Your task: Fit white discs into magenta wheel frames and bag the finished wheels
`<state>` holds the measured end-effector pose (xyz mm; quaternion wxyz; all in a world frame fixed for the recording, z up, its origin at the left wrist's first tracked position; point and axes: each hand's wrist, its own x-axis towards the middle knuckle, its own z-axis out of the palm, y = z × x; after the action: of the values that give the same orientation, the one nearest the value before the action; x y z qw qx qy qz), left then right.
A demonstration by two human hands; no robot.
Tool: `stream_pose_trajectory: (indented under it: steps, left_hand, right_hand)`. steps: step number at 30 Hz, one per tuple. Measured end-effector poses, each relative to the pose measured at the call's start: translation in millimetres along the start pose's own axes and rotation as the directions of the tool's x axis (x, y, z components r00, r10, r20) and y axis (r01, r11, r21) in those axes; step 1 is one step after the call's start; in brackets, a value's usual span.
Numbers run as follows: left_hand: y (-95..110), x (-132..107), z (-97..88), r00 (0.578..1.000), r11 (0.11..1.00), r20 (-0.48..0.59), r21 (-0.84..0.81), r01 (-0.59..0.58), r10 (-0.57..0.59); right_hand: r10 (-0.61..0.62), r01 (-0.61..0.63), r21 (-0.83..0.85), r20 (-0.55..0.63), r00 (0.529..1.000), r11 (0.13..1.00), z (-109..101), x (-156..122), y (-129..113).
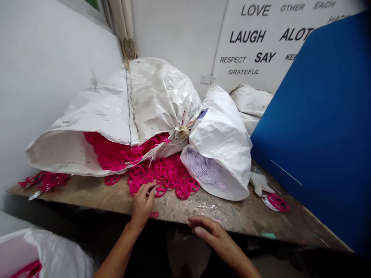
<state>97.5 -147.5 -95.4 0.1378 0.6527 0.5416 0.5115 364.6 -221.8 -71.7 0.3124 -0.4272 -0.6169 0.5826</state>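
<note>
A heap of pink wheel-shaped plastic pieces (165, 175) spills from a big torn white sack (121, 116) onto a worn wooden table (232, 214). My left hand (142, 204) reaches into the near edge of the heap, its fingers curled and pinching one pink piece. At the table's front edge my right hand (207, 231) rests palm down. Its fingers are stretched out flat and hold nothing. A smaller white sack (223, 143) lies to the right and shows pale lilac pieces (207, 172) in its mouth.
A blue panel (321, 127) stands along the table's right side. Another pink piece (276, 202) lies near it. Loose pink scraps (46, 180) lie at the table's left end. A white bag (43, 255) with pink parts sits low at the left. Lettered wall behind.
</note>
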Motion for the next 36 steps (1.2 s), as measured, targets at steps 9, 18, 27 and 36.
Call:
stream_pose_trajectory:
  steps: [9, 18, 27, 36]
  left_hand:
    - [-23, 47, 9.8, 0.99, 0.907, 0.04, 0.396, -0.142, 0.137]
    - [-77, 50, -19.7, 0.998, 0.801, -0.013, 0.597, -0.048, 0.069]
    - [-59, 37, 15.5, 0.982, 0.89, 0.106, 0.414, -0.189, 0.158]
    - [-48, 39, 7.6, 0.966, 0.921, 0.005, 0.301, -0.246, 0.257]
  right_hand:
    - [-0.137, 0.063, -0.258, -0.28, 0.95, 0.964, -39, 17, -12]
    - [-0.232, 0.034, -0.346, -0.551, 0.802, 0.938, -43, 27, 41]
    - [-0.33, 0.033, -0.497, -0.523, 0.786, 0.867, -40, 27, 48]
    - [-0.398, 0.094, -0.49, -0.566, 0.722, 0.867, -28, 13, 34]
